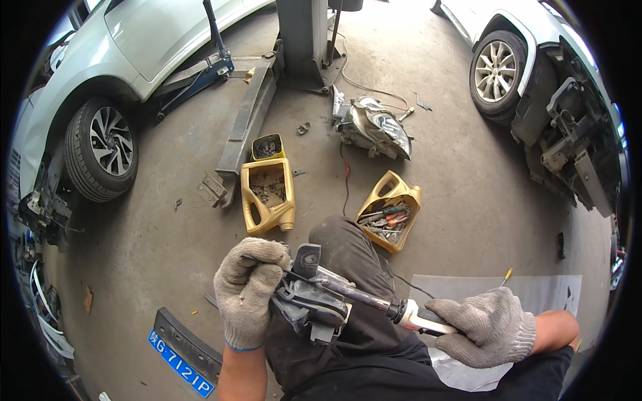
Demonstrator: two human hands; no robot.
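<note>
My gloved right hand (487, 326) is closed round the white handle of a soldering iron (358, 293). Its long metal barrel points left, across a black plastic car part (311, 304) over my lap. At the part's left side, my gloved left hand (253, 287) pinches a thin black strip (289, 273) between thumb and fingers. The strip reaches toward the upright tab on the part. The iron's tip is hard to make out against the part, so I cannot tell whether it touches. A dark cord (411, 285) runs beside my knee toward the handle.
Ahead are a cut-open golden jug of tools (394, 224), another of small hardware (287, 194), a yellow box (269, 138) and a headlight (374, 127). A blue licence plate (179, 364) lies left. Cars (157, 40) (495, 67) flank a lift post (302, 47).
</note>
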